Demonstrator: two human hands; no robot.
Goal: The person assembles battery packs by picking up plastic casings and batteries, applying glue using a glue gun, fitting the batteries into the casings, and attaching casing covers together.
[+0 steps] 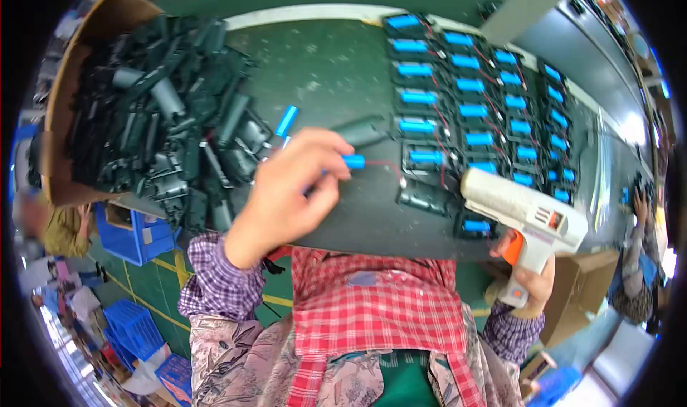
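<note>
My left hand [290,192] is above the dark table with its fingers curled round a blue cylindrical battery [353,161]. A thin red wire trails from that battery to the right. Another blue battery [286,120] is just beyond the hand, near an empty-looking black plastic shell [361,130]. My right hand [538,282] grips the handle of a white hot glue gun [526,210], a finger at its orange trigger. The gun's nozzle points left, over the near end of the rows of black housings [417,98] that have blue batteries in them. A black shell [427,197] lies left of the nozzle.
A cardboard box [61,113] on the left spills a heap of black plastic parts [157,106] onto the table [308,56]. Blue crates [136,231] stand below on the left. Another cardboard box [583,289] is at lower right. Other people are at both sides.
</note>
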